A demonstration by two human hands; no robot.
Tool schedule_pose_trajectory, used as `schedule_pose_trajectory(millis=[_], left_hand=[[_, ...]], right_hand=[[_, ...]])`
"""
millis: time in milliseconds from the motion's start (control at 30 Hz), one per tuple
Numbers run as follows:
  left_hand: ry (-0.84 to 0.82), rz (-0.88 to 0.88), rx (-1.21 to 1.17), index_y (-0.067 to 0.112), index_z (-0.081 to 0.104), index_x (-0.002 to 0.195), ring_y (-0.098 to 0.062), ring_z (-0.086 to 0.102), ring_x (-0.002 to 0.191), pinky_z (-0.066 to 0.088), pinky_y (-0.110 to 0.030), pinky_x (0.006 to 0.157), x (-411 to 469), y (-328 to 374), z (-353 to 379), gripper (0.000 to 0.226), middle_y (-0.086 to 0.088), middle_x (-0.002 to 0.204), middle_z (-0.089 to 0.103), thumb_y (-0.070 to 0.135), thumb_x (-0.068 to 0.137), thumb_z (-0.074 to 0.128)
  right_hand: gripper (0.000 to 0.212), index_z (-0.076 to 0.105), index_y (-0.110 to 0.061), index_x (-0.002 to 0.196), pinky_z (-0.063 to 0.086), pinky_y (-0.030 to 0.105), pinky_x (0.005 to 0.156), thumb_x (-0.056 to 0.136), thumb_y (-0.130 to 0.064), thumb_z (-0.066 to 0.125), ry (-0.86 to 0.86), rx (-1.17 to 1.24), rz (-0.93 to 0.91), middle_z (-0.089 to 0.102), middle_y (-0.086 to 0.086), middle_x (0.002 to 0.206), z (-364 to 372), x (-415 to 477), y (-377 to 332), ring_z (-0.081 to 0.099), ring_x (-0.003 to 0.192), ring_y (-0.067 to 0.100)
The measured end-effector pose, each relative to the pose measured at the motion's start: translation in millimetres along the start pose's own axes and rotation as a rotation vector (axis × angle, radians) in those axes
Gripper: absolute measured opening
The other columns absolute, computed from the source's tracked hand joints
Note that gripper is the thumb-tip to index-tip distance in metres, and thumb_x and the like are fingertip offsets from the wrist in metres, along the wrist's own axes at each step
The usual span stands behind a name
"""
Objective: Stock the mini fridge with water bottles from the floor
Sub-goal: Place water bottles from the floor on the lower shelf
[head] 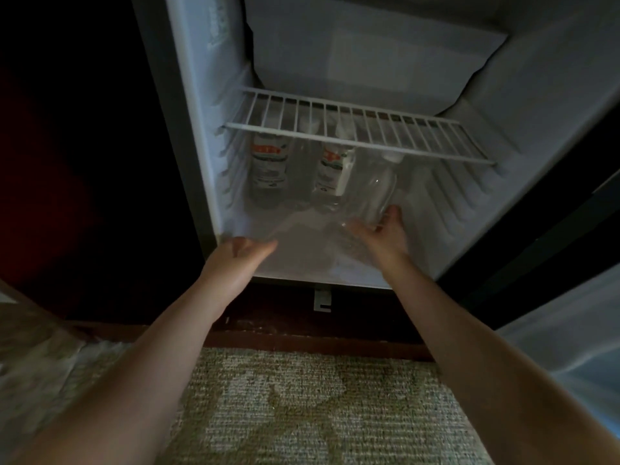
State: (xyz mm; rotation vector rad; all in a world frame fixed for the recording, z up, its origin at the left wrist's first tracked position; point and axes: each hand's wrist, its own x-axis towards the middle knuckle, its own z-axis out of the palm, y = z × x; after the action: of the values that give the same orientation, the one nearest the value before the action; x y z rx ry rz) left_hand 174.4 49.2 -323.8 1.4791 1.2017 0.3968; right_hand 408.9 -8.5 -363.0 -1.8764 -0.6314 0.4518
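The mini fridge [214, 95] stands open with a white wire shelf [355, 132] across its middle. Under the shelf, two labelled water bottles [270, 169] [332, 172] stand at the back. A third clear bottle [380, 189] leans just right of them, its cap near the shelf. My right hand [382, 234] is inside on the fridge floor, with thumb and fingers spread loosely at this bottle's base, not closed round it. My left hand [240, 253] hovers at the front left edge of the fridge floor with relaxed fingers and holds nothing.
The fridge door [570, 330] hangs open at the right. Crinkled clear plastic wrap [50, 357] lies on the floor at the lower left. Patterned carpet [318, 407] covers the floor in front, and a dark wooden cabinet [67, 162] surrounds the fridge.
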Motion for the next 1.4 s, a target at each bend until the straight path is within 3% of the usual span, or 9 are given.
schedule_pose_trajectory(millis=[100, 200, 400, 600, 867, 1000, 1100, 1233, 1400], left_hand=[[0.023, -0.036, 0.103, 0.028, 0.058, 0.103, -0.022, 0.048, 0.102, 0.035, -0.032, 0.087, 13, -8, 5, 0.026, 0.002, 0.105, 0.051, 0.050, 0.090, 0.050], [0.012, -0.016, 0.208, 0.025, 0.058, 0.097, -0.018, 0.047, 0.092, 0.035, -0.029, 0.082, 23, -13, 16, 0.028, 0.005, 0.089, 0.050, 0.049, 0.093, 0.046], [0.085, 0.030, 0.354, 0.014, 0.063, 0.110, -0.028, 0.057, 0.106, 0.040, -0.030, 0.082, 30, -19, 19, 0.040, -0.008, 0.111, 0.061, 0.045, 0.095, 0.045], [0.093, 0.145, 0.463, 0.001, 0.062, 0.116, -0.031, 0.056, 0.115, 0.041, -0.030, 0.091, 26, -23, 17, 0.038, -0.016, 0.121, 0.062, 0.030, 0.098, 0.046], [0.076, 0.044, 0.336, 0.007, 0.061, 0.106, -0.033, 0.055, 0.106, 0.039, -0.033, 0.083, 31, -23, 9, 0.043, -0.014, 0.106, 0.058, 0.042, 0.099, 0.036], [0.075, 0.070, 0.357, 0.012, 0.057, 0.094, -0.033, 0.056, 0.097, 0.037, -0.032, 0.074, 29, -26, 8, 0.039, -0.012, 0.093, 0.057, 0.044, 0.098, 0.036], [0.087, 0.103, 0.407, 0.009, 0.060, 0.104, -0.031, 0.057, 0.096, 0.035, -0.030, 0.070, 20, -26, 9, 0.039, -0.014, 0.102, 0.060, 0.042, 0.097, 0.039], [0.035, 0.120, 0.409, 0.013, 0.058, 0.108, -0.020, 0.054, 0.080, 0.036, -0.030, 0.058, 5, -10, 12, 0.035, -0.007, 0.096, 0.056, 0.041, 0.097, 0.040], [-0.132, 0.074, 0.501, 0.013, 0.058, 0.098, -0.020, 0.054, 0.090, 0.038, -0.027, 0.071, -23, 16, 14, 0.033, -0.001, 0.095, 0.054, 0.043, 0.096, 0.044]], right_hand=[[0.056, 0.044, -0.016, 0.108, 0.058, 0.039, 0.077, 0.070, -0.025, 0.083, 0.070, 0.027, 0.007, 0.065, 0.006, 0.107, 3, 21, 6, 0.066, 0.092, 0.022], [0.055, 0.045, -0.012, 0.111, 0.054, 0.032, 0.071, 0.071, -0.020, 0.082, 0.124, 0.019, -0.014, 0.063, 0.007, 0.107, 13, 37, 3, 0.062, 0.089, 0.019], [0.074, 0.046, -0.010, 0.133, 0.042, 0.034, 0.094, 0.074, -0.044, 0.076, 0.126, -0.418, -0.058, 0.051, 0.017, 0.131, 19, 60, -3, 0.050, 0.120, 0.031], [0.064, 0.045, -0.001, 0.129, 0.044, 0.033, 0.087, 0.083, -0.038, 0.070, 0.069, -0.387, 0.059, 0.056, 0.017, 0.132, 20, 70, -24, 0.055, 0.121, 0.032], [0.096, 0.061, -0.015, 0.120, 0.057, 0.041, 0.084, 0.034, -0.053, 0.080, 0.041, 0.081, 0.209, 0.069, 0.007, 0.109, 30, 87, 23, 0.068, 0.095, 0.024], [0.074, 0.045, -0.015, 0.124, 0.056, 0.042, 0.086, 0.062, -0.036, 0.080, 0.045, 0.095, 0.257, 0.062, 0.005, 0.108, 24, 50, -4, 0.065, 0.096, 0.026], [0.052, 0.053, -0.013, 0.104, 0.055, 0.039, 0.073, 0.068, -0.043, 0.075, 0.093, 0.042, 0.223, 0.061, 0.006, 0.093, 20, 34, -7, 0.065, 0.086, 0.028], [0.020, 0.054, -0.020, 0.072, 0.048, 0.026, 0.055, 0.084, -0.033, 0.061, -0.122, -0.103, 0.205, 0.063, 0.008, 0.075, 13, 3, -18, 0.063, 0.068, 0.024], [0.009, 0.056, -0.022, 0.094, 0.046, 0.026, 0.063, 0.094, -0.030, 0.055, -0.612, -0.287, 0.224, 0.063, 0.002, 0.085, -23, -48, -40, 0.061, 0.071, 0.015]])
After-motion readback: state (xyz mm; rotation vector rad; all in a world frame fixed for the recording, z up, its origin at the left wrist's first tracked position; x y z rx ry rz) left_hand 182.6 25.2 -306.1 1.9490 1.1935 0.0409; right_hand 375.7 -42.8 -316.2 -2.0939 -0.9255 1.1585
